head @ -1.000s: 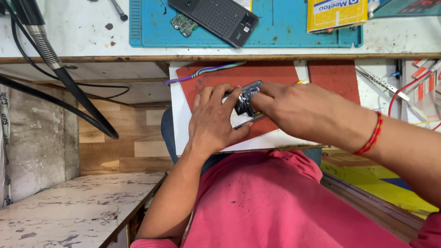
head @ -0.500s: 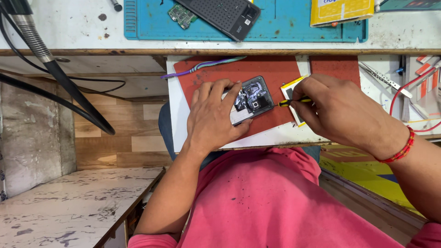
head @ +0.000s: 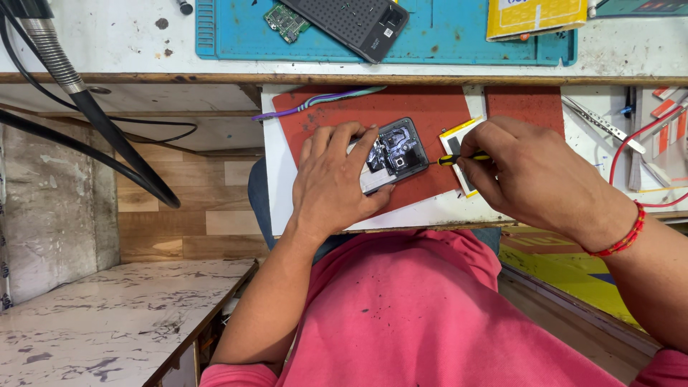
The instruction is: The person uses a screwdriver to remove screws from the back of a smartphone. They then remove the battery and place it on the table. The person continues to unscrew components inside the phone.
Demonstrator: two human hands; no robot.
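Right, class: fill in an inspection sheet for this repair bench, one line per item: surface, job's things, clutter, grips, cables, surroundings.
Surface: red mat on a white board, below a blue mat.
Job's things: opened phone, back off, insides showing; yellow-and-black screwdriver; flat battery beside it.
Clutter: dark phone cover, green circuit board, yellow box, tweezers.
Grips: left hand steadies the phone; right hand holds the screwdriver.
Cables: black hoses, purple strip, red wire.
Surroundings: marble ledge, wooden panelling.
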